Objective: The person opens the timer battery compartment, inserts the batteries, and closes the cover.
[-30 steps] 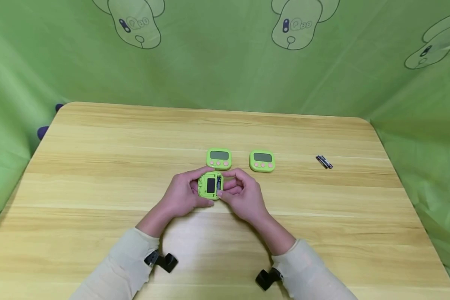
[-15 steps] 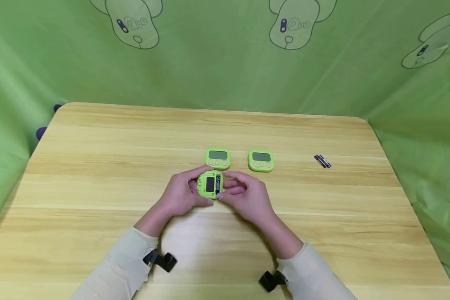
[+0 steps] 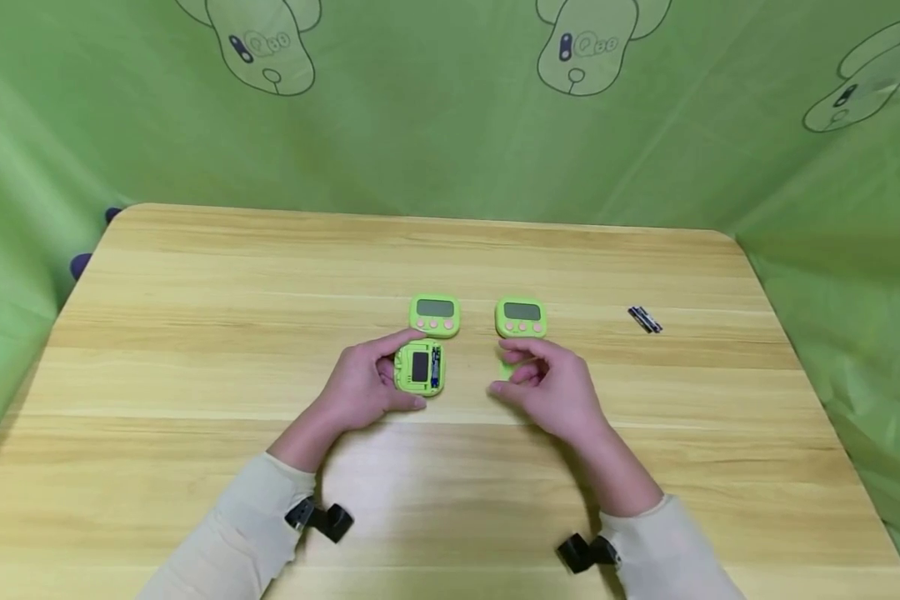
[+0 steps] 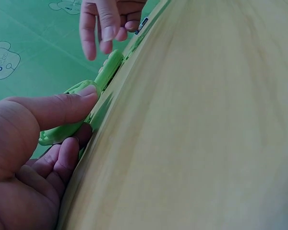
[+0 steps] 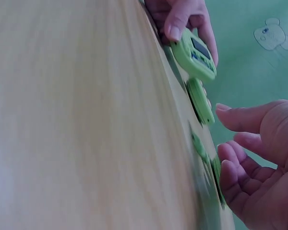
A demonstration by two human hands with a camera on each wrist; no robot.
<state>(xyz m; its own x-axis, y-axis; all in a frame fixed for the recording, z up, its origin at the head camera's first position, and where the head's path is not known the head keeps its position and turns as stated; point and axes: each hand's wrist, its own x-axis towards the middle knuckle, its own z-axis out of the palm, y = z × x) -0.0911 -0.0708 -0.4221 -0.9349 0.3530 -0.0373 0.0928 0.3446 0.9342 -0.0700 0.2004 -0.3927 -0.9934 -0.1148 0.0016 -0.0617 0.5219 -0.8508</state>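
Note:
My left hand [image 3: 367, 379] grips a lime-green digital timer [image 3: 407, 371] by its edges, back side up. Its battery bay lies uncovered, and a dark AAA battery [image 3: 436, 367] sits in it along the right side. In the left wrist view the thumb presses one edge of the timer [image 4: 62, 133] with fingers beneath. My right hand [image 3: 551, 387] is apart from the timer, thumb and fingers spread with a gap between them. Just by its fingertips a small flat green piece, like a battery cover [image 5: 200, 146], lies on the table, partly hidden by the fingers in the head view.
Two more green timers, a left one [image 3: 435, 309] and a right one [image 3: 521, 312], lie screen up behind the hands. Loose batteries [image 3: 645, 320] rest farther right on the wooden table [image 3: 270, 267]. A green curtain [image 3: 435, 125] hangs behind the far edge.
My right hand has let go of the timer's battery side and moved right, to the small green piece. The left hand keeps its grip on the timer, almost unmoved.

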